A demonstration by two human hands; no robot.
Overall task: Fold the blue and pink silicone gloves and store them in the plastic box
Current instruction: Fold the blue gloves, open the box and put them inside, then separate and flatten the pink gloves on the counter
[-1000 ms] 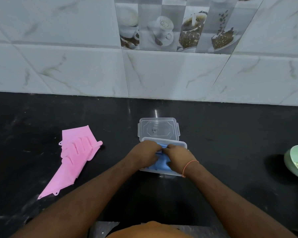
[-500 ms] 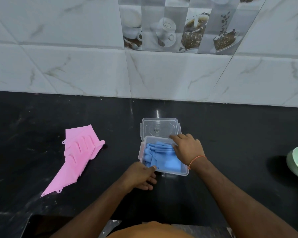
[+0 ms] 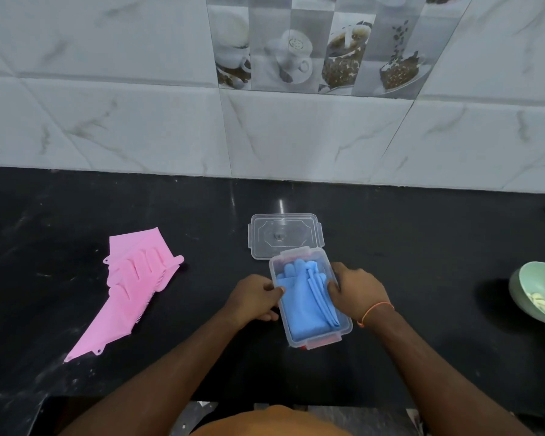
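Box [image 3: 313, 343] turned lengthwise, blue gloves [image 3: 302, 297] inside

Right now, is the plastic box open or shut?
Open: the plastic box shows the blue gloves inside, and its lid lies behind it.

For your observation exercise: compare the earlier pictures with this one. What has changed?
The plastic box with the blue gloves has turned from crosswise to lengthwise. The left hand and right hand now grip its long sides. The pink gloves, lid and green bowl stayed put.
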